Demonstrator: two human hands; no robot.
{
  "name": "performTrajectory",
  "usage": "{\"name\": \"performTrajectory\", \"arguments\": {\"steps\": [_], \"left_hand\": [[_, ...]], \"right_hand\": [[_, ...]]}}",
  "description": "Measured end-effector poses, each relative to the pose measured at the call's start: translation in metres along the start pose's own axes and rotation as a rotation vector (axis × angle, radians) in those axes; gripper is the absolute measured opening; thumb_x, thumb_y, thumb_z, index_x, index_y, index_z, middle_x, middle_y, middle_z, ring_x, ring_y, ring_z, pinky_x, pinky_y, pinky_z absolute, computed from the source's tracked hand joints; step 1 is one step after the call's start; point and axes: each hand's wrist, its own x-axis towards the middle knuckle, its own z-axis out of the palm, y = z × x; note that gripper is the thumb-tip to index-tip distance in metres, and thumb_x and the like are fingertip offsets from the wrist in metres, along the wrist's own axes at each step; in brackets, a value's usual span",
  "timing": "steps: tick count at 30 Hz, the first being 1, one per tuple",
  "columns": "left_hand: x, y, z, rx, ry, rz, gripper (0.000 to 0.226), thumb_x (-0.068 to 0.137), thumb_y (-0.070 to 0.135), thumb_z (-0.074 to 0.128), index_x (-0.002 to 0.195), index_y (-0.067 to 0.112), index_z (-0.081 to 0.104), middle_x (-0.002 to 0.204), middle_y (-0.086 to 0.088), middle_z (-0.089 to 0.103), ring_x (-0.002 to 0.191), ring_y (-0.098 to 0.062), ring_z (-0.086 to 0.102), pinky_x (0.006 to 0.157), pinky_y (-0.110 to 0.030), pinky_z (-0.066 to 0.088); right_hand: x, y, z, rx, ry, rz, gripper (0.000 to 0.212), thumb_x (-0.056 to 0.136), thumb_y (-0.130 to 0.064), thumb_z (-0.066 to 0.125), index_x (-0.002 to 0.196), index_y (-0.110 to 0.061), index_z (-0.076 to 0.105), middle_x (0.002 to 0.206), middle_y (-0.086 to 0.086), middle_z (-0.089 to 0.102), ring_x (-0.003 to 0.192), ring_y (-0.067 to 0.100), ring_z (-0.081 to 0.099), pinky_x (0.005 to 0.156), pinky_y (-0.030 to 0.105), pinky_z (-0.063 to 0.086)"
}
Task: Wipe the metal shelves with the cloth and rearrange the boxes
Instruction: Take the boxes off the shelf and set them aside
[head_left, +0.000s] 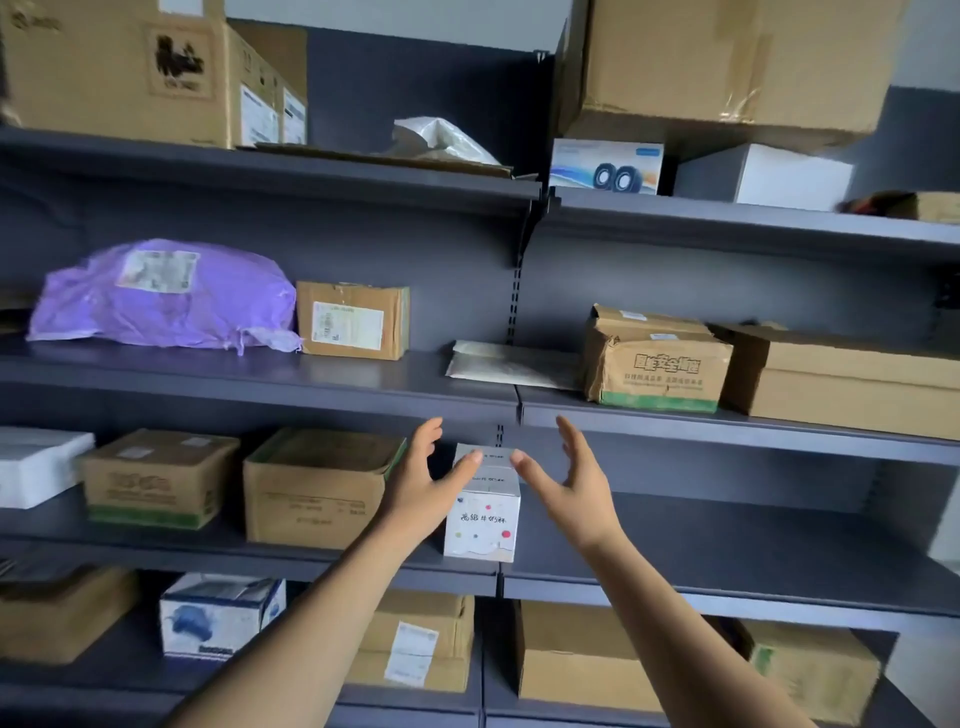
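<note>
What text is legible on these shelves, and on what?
"牛奶杯", preceded by two unclear characters: white dotted box.
Bold Chinese print on the green-edged carton: too blurred to read.
Shipping labels on the purple bag and the small carton: too small.
Print on the speaker box: blurred.

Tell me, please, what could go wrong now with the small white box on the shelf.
1. The white box stands near the front edge of the shelf. The left grip and right grip are open, with only the thumbs near its top, so a push may tip it off forward.
2. It sits over the joint between two shelf boards, so it may catch there if it is slid.
3. The brown box is close on its left, leaving the left grip little room.
</note>
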Motion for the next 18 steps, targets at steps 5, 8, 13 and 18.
{"name": "performTrajectory", "arguments": {"steps": [5, 8, 13, 18], "left_hand": [[0.015, -0.035, 0.008, 0.036, -0.033, -0.079, 0.085, 0.075, 0.061, 0.073, 0.147, 0.032, 0.039, 0.151, 0.011, 0.043, 0.139, -0.011, 0.04, 0.115, -0.039, 0.037], [0.033, -0.057, 0.017, 0.046, -0.074, -0.14, 0.088, 0.075, 0.058, 0.074, 0.15, 0.032, 0.036, 0.149, 0.014, 0.042, 0.135, -0.008, 0.04, 0.106, -0.028, 0.035], [0.071, -0.095, 0.03, 0.095, -0.18, -0.21, 0.082, 0.093, 0.022, 0.072, 0.158, 0.027, 0.023, 0.149, 0.01, 0.035, 0.125, 0.001, 0.028, 0.094, -0.011, 0.026], [0.112, -0.118, 0.045, 0.13, -0.31, -0.312, 0.096, 0.088, 0.006, 0.075, 0.159, 0.027, 0.014, 0.134, 0.014, 0.042, 0.119, -0.004, 0.045, 0.078, -0.005, 0.042]], "right_hand": [[0.011, 0.032, 0.021, -0.035, -0.088, 0.074, 0.086, 0.086, -0.052, 0.074, 0.156, -0.023, 0.033, 0.159, -0.008, 0.039, 0.146, 0.012, 0.037, 0.114, 0.029, 0.036], [0.023, 0.056, 0.035, -0.053, -0.144, 0.119, 0.083, 0.088, -0.041, 0.076, 0.156, -0.019, 0.034, 0.156, -0.006, 0.04, 0.122, 0.006, 0.049, 0.08, 0.002, 0.044], [0.056, 0.104, 0.053, -0.057, -0.223, 0.186, 0.088, 0.087, -0.035, 0.079, 0.158, -0.017, 0.03, 0.158, 0.0, 0.038, 0.12, 0.008, 0.047, 0.062, -0.001, 0.043], [0.095, 0.158, 0.068, -0.099, -0.355, 0.201, 0.108, 0.076, -0.044, 0.087, 0.161, -0.019, 0.024, 0.163, -0.001, 0.026, 0.152, 0.012, 0.022, 0.099, 0.001, 0.026]]}}
